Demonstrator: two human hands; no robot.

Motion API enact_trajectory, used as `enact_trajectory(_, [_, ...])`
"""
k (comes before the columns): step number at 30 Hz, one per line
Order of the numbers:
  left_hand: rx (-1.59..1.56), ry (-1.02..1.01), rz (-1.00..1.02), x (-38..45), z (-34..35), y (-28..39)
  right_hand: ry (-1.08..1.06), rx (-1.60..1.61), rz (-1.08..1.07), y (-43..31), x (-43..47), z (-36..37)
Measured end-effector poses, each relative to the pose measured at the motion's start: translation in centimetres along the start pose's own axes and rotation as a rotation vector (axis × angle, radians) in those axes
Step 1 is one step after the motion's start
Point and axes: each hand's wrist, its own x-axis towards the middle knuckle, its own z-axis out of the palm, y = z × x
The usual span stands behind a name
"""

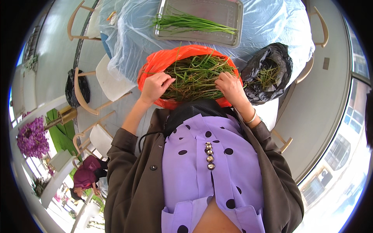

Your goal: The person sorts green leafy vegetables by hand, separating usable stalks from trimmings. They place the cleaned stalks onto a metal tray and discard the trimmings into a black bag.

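In front of me stands an orange plastic bag point(153, 61), its mouth spread wide. Long, thin, grass-like greens point(198, 72) fill it in a tangled heap, some of them brownish. My left hand point(156, 86) is over the bag's left side, thumb and fingers drawn together at the edge of the heap; whether a stalk is between them cannot be made out. On the right side, my right hand point(229, 85) has its curled fingers in among the greens and grips some of them. A bracelet point(252, 116) circles my right wrist.
Beyond the bag, a metal tray point(201, 39) holds a bundle of cleaner green stalks point(195, 24) on a plastic-covered table point(268, 17). A black plastic bag point(279, 54) with plant scraps is at the right. Chairs point(112, 78) surround the table; another person point(86, 174) sits far left.
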Motion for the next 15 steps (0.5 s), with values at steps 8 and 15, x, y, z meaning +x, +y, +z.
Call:
enact_trajectory(8, [0.037,0.117,-0.047,0.1,1.5,3.1,0.130,0.148,-0.031,-1.1,0.5,-1.4])
enact_trajectory(15, [-0.127,-0.035,0.206,2.9,2.4,4.8,0.251,0.272,0.023,-3.4,0.3,-2.0])
